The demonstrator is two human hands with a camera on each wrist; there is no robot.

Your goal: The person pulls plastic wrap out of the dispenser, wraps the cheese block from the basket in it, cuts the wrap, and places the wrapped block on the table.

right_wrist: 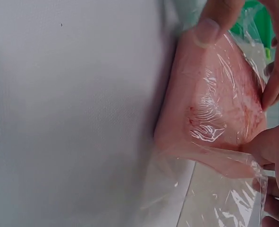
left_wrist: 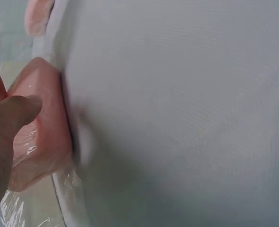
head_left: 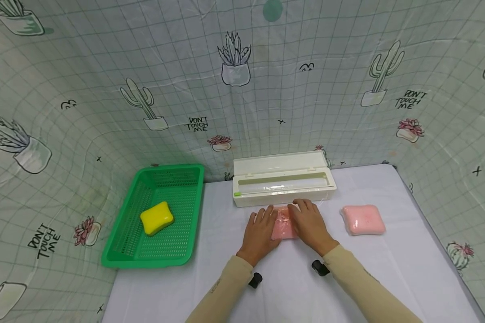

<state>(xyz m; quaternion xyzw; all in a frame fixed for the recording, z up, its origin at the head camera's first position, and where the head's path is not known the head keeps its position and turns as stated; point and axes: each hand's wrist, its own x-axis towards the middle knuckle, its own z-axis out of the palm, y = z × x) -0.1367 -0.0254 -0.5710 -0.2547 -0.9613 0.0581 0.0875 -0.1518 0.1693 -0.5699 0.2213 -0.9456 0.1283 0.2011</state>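
Between both hands lies a pink rectangular block (head_left: 284,224) with glossy clear plastic film (right_wrist: 207,111) over its top. My left hand (head_left: 260,233) holds its left end, the thumb on the near edge and a finger across the top. At the other end, my right hand (head_left: 310,225) pinches the film by the block, its thumb against the wrapped side. Loose film (left_wrist: 16,208) sticks out past the block. Just behind the hands stands a white cling film dispenser (head_left: 284,197), its lid raised and a roll inside. The palms are hidden.
A second pink block (head_left: 363,220), shiny on top, lies right of the hands. On the left, a green plastic basket (head_left: 195,215) contains a yellow block (head_left: 156,218). A white cloth (head_left: 291,291) covers the table, and a cactus-print curtain (head_left: 266,103) surrounds it.
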